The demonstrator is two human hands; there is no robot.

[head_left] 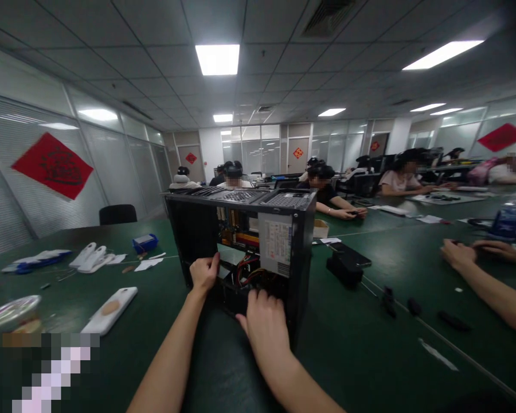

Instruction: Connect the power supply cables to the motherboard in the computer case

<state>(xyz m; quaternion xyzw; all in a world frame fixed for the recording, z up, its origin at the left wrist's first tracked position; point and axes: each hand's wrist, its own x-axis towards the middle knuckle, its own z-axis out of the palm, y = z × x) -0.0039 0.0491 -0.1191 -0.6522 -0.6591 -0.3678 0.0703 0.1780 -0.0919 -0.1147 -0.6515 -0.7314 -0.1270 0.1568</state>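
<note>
A black desktop computer case [304, 252] stands on the green table with its near side open. Coloured cables [246, 269] and circuit boards show inside, beside a silver power supply [276, 244] with a printed label at upper right. My left hand [204, 274] is closed at the left of the opening, thumb up, gripping part of the case; its other fingers are partly hidden. Lower and to the right, my right hand [267, 316] curls its fingers over the case's bottom front part, thumb apart on the left. What lies behind those fingertips is hidden.
On the left lie a white phone-shaped object [112, 310], a plastic tub [12, 312], a blue box [145, 243] and white items. Right of the case are a black box [346, 267] and small black parts [387, 301]. Another person's hands [460, 255] rest at far right.
</note>
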